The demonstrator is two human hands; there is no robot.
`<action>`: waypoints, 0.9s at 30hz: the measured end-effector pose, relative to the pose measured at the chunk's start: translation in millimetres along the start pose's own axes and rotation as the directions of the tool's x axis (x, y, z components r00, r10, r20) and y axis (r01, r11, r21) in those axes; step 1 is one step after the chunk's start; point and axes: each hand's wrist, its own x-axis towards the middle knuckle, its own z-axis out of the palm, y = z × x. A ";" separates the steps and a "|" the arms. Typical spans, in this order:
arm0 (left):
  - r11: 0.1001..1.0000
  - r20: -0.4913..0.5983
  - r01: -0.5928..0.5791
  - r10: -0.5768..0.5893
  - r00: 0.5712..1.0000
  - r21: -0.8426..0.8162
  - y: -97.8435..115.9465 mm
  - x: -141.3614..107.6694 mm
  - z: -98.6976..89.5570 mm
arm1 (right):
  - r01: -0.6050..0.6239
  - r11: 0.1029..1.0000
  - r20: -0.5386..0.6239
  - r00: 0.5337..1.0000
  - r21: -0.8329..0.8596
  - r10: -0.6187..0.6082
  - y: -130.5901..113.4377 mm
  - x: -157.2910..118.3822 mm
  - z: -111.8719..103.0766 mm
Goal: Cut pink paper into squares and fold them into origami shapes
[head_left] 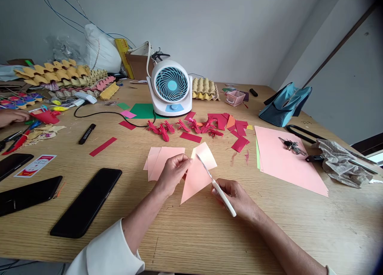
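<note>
Right, the pink paper piece is between my two hands, above the tabletop, its pointed corner toward me and to the left, its long axis running from there to the far right. My left hand has thumb and fingers pinched together on its left edge. My right hand is wrapped around the handle of the white-handled scissors, on the right side of the paper. What counts is the angle: the visible blade lies across the paper, slanting far and left, its tip just beside my left fingertips. The paler part lies on the far right side of that blade; the lower blade is hidden, so I cannot tell how far apart the two are. The right hand is nearer the paper's right edge, the left nearer the blade tip.

Just past my left hand, partly covered by it, lie loose pink pieces. Farther off, a row of red paper figures and red scraps stand between me and the white fan. Left and near is a black phone; right, pink sheets with keys on top. At the far left, another person's hand is well apart from mine.
</note>
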 end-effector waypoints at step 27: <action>0.998 0.040 -0.059 0.058 0.997 0.016 -5.0 -0.7 1.2 | 0.012 1.000 -0.008 1.000 0.019 -0.012 -3.0 -0.7 0.9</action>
